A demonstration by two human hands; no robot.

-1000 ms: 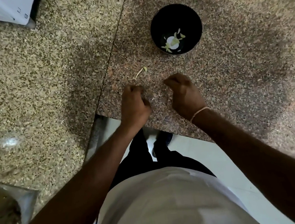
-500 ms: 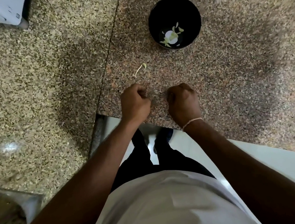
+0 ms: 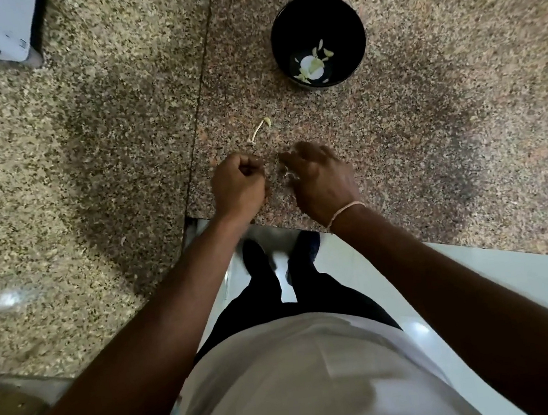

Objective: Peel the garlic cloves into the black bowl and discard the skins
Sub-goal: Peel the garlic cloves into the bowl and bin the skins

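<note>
Left grip [image 3: 239, 184] fisted, contents hidden (right grip [image 3: 317, 174] blurred, state unclear), black bowl [image 3: 318, 40] beyond.

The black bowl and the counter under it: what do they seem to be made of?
Black bowl: probably plastic, though the look leaves it open; uniform matte black wall with a faint sheen near the base. Counter: polished speckled stone, likely granite; brown-and-black grain, a straight seam, and a glossy light reflection.

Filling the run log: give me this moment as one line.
left hand: fisted, contents hidden | right hand: blurred, curled | black bowl: peeled cloves inside | garlic stem: on counter
</note>
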